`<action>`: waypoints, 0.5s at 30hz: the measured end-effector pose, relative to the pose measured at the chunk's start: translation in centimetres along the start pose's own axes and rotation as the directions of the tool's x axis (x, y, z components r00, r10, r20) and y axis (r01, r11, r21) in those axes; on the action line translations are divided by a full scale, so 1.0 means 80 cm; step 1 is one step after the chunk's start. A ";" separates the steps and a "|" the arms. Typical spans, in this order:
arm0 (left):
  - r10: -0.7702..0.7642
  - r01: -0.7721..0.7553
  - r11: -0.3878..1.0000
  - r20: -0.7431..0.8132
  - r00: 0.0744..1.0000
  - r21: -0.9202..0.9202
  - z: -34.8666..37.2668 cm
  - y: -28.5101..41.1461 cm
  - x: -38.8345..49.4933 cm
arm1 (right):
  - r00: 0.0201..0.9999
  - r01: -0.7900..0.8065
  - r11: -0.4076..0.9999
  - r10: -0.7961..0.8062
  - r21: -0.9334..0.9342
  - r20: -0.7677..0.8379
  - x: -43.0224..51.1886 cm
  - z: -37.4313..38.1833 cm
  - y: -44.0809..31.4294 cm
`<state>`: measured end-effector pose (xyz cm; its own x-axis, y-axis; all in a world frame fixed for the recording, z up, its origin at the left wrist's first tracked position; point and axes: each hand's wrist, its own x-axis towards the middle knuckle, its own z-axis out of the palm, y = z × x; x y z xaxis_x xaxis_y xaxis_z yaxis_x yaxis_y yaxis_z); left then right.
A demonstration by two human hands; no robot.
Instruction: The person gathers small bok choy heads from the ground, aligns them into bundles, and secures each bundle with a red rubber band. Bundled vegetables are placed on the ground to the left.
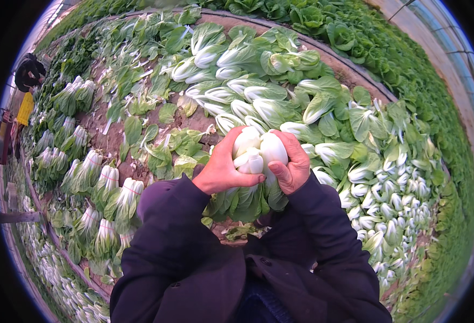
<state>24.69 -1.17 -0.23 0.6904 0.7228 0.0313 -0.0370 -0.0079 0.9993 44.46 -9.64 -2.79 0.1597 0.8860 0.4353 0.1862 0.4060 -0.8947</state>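
Observation:
My left hand (225,165) and my right hand (292,161) hold a cluster of bok choy heads (248,160) between them, in front of my body. The white bases point up, and the green leaves hang down toward my lap. My left fingers and thumb wrap the left side of the cluster. My right hand grips its right side, with the thumb across the front. No band shows on this cluster. Just beyond my hands, loose bok choy heads (267,109) lie side by side on the ground.
Bundles of bok choy tied with red bands (130,194) stand at the left. Trimmed leaves (134,129) litter the soil. More cut heads (390,202) lie at the right. A black hose (313,41) runs before growing plants (342,30). Far left, a person (29,72) is near a yellow crate (25,109).

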 end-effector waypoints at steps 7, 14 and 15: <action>0.114 -0.107 0.963 -0.013 0.993 0.246 -0.001 0.006 -0.001 | 0.999 -0.017 0.998 0.014 -0.058 -0.052 -0.017 0.004 -0.010; 0.028 -0.025 0.994 -0.022 0.999 0.108 0.002 0.008 -0.006 | 0.989 -0.080 0.995 0.071 -0.062 -0.130 -0.032 0.030 -0.017; 0.006 -0.005 0.998 -0.021 1.000 0.063 0.002 0.008 -0.006 | 0.989 -0.083 0.993 0.072 -0.082 -0.132 -0.034 0.030 -0.016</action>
<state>24.45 -1.62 0.43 0.6747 0.7372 0.0370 0.0053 -0.0550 0.9985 41.47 -12.02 -3.03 0.2995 0.8755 0.3792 0.2509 0.3111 -0.9166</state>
